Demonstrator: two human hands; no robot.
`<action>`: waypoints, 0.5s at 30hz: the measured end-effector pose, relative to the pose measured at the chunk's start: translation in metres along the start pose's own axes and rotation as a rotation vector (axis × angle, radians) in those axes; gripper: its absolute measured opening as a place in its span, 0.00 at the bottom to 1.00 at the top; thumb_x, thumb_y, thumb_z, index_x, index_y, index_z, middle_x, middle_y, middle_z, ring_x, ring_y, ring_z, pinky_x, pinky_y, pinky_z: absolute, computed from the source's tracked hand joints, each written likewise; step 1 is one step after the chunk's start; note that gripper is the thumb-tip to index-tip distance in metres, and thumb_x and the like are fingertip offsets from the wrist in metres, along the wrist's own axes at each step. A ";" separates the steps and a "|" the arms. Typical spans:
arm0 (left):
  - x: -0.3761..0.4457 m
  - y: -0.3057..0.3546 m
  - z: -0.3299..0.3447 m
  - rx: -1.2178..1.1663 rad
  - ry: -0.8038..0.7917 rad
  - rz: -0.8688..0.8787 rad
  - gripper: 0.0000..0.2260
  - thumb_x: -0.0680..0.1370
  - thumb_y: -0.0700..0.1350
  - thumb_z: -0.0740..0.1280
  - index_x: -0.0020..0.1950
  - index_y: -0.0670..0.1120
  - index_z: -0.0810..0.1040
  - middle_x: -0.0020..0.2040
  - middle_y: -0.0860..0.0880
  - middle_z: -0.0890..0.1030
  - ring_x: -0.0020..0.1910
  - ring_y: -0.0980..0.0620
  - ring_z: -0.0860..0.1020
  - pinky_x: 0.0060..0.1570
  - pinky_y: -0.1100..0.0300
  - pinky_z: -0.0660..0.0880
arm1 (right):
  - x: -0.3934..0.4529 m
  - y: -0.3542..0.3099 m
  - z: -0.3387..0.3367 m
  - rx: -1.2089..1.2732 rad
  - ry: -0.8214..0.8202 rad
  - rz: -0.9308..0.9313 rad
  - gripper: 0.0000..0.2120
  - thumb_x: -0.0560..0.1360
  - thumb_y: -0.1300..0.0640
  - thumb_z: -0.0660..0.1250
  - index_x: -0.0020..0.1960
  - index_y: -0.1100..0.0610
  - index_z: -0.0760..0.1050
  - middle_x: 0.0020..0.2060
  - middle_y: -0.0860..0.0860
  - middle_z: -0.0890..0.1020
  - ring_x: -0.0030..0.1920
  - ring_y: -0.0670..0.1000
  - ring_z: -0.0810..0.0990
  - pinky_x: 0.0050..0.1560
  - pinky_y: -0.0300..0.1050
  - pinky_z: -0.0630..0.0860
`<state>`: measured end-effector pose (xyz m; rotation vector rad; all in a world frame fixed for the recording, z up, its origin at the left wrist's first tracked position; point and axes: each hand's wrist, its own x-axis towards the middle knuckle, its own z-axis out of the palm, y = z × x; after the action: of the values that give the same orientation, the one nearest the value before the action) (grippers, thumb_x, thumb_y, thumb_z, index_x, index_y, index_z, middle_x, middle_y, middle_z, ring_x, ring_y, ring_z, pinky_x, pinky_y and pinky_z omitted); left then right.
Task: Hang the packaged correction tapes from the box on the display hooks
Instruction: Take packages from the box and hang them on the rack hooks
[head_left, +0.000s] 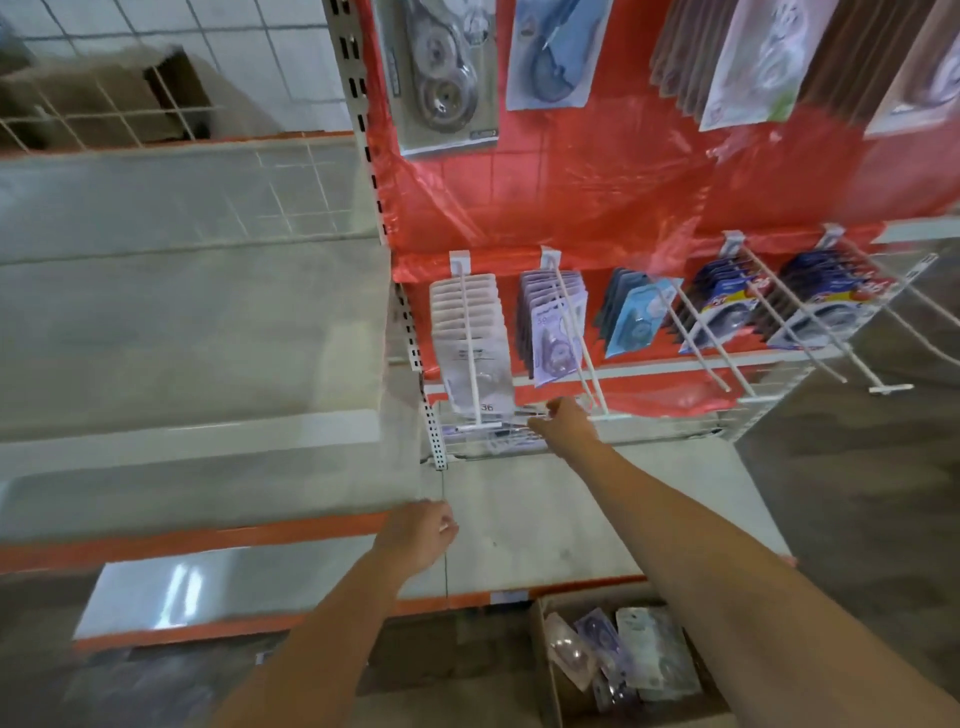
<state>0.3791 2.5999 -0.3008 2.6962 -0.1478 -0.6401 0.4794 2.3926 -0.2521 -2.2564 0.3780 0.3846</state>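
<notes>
My right hand (563, 423) reaches in under the tips of the two leftmost display hooks. Its curled fingers pinch a clear, blurred correction tape pack (493, 434) that lies low beneath the white packs (465, 332). The purple packs (553, 327) hang on the hook just above that hand. My left hand (421, 535) hovers over the grey shelf (571, 519), loosely curled and holding nothing. At the bottom stands the cardboard box (545, 670) with several packaged correction tapes (623, 657) inside.
More hooks to the right carry light blue packs (631, 317) and dark blue packs (727, 306), their long wire ends jutting forward. Larger packs (441, 73) hang above on the red back panel. A bare grey shelf (182, 338) lies to the left.
</notes>
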 end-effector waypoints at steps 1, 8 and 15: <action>0.005 0.009 -0.001 0.009 0.018 0.012 0.12 0.81 0.50 0.60 0.59 0.46 0.77 0.58 0.48 0.79 0.57 0.49 0.77 0.55 0.59 0.72 | -0.002 0.011 -0.009 -0.059 -0.008 0.002 0.21 0.76 0.56 0.67 0.65 0.63 0.69 0.61 0.59 0.76 0.62 0.58 0.75 0.58 0.44 0.70; 0.032 0.096 0.005 0.111 0.073 0.031 0.15 0.79 0.52 0.62 0.63 0.48 0.75 0.62 0.47 0.77 0.63 0.47 0.73 0.61 0.56 0.70 | -0.016 0.099 -0.087 -0.545 -0.088 -0.104 0.18 0.77 0.60 0.63 0.66 0.61 0.69 0.63 0.60 0.74 0.64 0.60 0.72 0.62 0.50 0.71; 0.037 0.188 0.029 0.195 0.086 0.000 0.19 0.80 0.53 0.61 0.68 0.46 0.70 0.68 0.44 0.72 0.68 0.44 0.68 0.64 0.50 0.69 | -0.032 0.183 -0.169 -0.781 -0.109 -0.126 0.19 0.79 0.59 0.60 0.69 0.60 0.65 0.66 0.58 0.70 0.66 0.59 0.70 0.63 0.52 0.71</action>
<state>0.3960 2.4091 -0.2700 2.9056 -0.1972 -0.5331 0.4046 2.1531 -0.2545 -2.9740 0.0122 0.6711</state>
